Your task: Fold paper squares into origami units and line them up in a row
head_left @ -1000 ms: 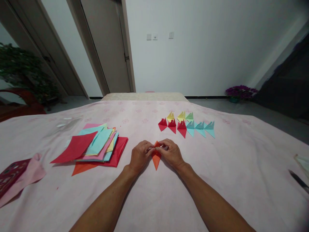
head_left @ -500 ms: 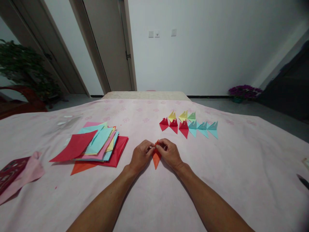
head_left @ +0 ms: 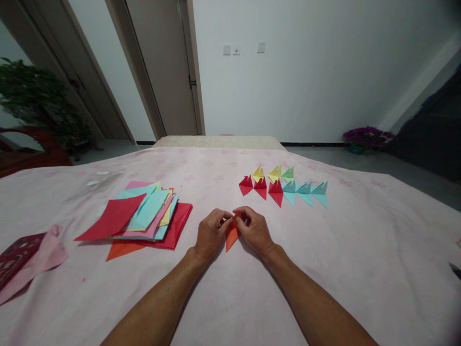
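A small folded orange paper [head_left: 232,235] is held between my two hands over the middle of the table, its pointed end toward me. My left hand [head_left: 213,230] pinches its upper left edge with thumb and fingers. On the other side, my right hand [head_left: 254,229] grips the upper right part, the fingertips of both hands nearly meeting. The top of the paper is partly hidden by the fingers. Beyond my right hand stand several folded paper birds: red [head_left: 275,192], light blue [head_left: 305,193], yellow [head_left: 275,173] and green [head_left: 288,174].
A loose stack of coloured sheets [head_left: 147,211] lies left of my hands, with orange paper [head_left: 124,250] under it. Farther left are a dark red packet [head_left: 18,254] and pink paper [head_left: 46,259]. A dark object [head_left: 455,270] lies at the right edge.
The lower tip of the orange paper has swung slightly to the left, so the paper is now more slanted. Both hands keep hold of it in nearly the same place.
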Demonstrator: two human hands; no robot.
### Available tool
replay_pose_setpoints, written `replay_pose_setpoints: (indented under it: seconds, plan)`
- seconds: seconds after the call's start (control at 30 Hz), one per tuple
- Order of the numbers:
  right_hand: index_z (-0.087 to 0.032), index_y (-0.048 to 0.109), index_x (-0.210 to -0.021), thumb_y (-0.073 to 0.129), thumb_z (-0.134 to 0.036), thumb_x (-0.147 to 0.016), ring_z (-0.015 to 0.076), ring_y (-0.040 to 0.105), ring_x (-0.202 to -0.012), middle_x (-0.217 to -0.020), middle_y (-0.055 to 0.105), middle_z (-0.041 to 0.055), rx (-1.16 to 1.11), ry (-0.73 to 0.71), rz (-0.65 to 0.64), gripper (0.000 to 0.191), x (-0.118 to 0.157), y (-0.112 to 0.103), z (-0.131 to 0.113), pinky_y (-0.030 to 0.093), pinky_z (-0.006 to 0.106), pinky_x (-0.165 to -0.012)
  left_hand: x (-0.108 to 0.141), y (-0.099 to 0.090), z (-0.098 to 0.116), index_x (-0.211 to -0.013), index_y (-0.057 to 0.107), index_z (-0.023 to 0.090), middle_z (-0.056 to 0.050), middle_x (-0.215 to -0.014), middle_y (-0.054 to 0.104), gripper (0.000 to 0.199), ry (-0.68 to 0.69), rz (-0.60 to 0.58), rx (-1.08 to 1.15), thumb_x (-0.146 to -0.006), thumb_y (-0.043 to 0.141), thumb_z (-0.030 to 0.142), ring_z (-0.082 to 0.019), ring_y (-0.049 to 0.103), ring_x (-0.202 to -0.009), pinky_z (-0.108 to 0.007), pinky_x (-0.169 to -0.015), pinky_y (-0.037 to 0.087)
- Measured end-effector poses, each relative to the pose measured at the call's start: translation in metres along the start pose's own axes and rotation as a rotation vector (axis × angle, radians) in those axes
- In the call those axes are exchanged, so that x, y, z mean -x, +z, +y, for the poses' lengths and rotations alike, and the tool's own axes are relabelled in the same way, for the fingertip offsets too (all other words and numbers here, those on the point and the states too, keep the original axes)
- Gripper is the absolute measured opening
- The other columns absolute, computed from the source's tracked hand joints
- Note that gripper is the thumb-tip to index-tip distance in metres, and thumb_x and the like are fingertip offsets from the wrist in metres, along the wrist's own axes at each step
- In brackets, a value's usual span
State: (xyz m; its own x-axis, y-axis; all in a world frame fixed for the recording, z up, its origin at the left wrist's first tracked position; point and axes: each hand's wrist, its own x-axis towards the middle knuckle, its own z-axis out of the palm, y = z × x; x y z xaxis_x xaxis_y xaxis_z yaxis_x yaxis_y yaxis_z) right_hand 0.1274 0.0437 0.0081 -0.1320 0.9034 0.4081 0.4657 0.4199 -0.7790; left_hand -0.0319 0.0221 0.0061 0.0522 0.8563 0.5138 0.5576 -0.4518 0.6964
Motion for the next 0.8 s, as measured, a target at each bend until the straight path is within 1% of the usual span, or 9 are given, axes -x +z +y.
replay_pose_setpoints:
  seconds: [0.2, 0.33, 0.43, 0.6, 0.8]
  plan:
    - [-0.022, 0.067, -0.104, 0.054, -0.019, -0.079, 0.0141, 0.061, -0.063, -0.078, 0.069, 0.0002, 0.004, 0.005, 0.021, 0.029, 0.001, 0.000, 0.001, 0.049, 0.025, -0.062, 0.001, -0.001, 0.003, -0.086, 0.066, 0.022, 0.000, -0.082, 0.067, 0.005, -0.015, -0.008, -0.055, -0.088, 0.061, 0.020, -0.013, 0.060, -0.070, -0.025, -0.065, 0.044]
    - [-0.022, 0.066, -0.107, 0.056, -0.020, -0.080, 0.0162, 0.067, -0.072, -0.084, 0.073, 0.0019, -0.023, 0.024, 0.029, 0.030, 0.001, 0.000, 0.000, 0.053, 0.027, -0.069, 0.002, -0.001, 0.002, -0.088, 0.067, 0.022, 0.001, -0.084, 0.069, 0.004, -0.016, -0.008, -0.066, -0.088, 0.063, 0.021, -0.013, 0.061, -0.070, -0.025, -0.065, 0.044]
    - [-0.023, 0.066, -0.110, 0.056, -0.019, -0.080, 0.0169, 0.070, -0.075, -0.086, 0.074, 0.0026, -0.039, 0.019, 0.036, 0.032, 0.002, 0.001, 0.000, 0.054, 0.028, -0.071, 0.002, -0.001, 0.002, -0.089, 0.068, 0.023, 0.001, -0.085, 0.071, 0.004, -0.026, -0.012, -0.075, -0.087, 0.064, 0.023, -0.013, 0.062, -0.069, -0.025, -0.065, 0.044]
    - [-0.022, 0.064, -0.117, 0.056, -0.018, -0.082, 0.0162, 0.070, -0.074, -0.087, 0.074, 0.0028, -0.068, 0.002, 0.035, 0.037, 0.002, 0.002, 0.000, 0.056, 0.026, -0.069, 0.001, 0.000, 0.005, -0.091, 0.069, 0.023, 0.001, -0.087, 0.072, 0.007, -0.080, -0.019, -0.089, -0.085, 0.066, 0.026, -0.012, 0.062, -0.067, -0.025, -0.066, 0.045]
    - [-0.021, 0.060, -0.126, 0.056, -0.017, -0.082, 0.0174, 0.073, -0.082, -0.089, 0.076, 0.0032, -0.116, 0.006, 0.037, 0.044, 0.003, 0.003, 0.000, 0.058, 0.028, -0.077, 0.001, 0.000, 0.013, -0.086, 0.068, 0.023, 0.002, -0.085, 0.072, 0.009, -0.191, -0.027, -0.131, -0.085, 0.066, 0.031, -0.011, 0.060, -0.064, -0.023, -0.063, 0.043]
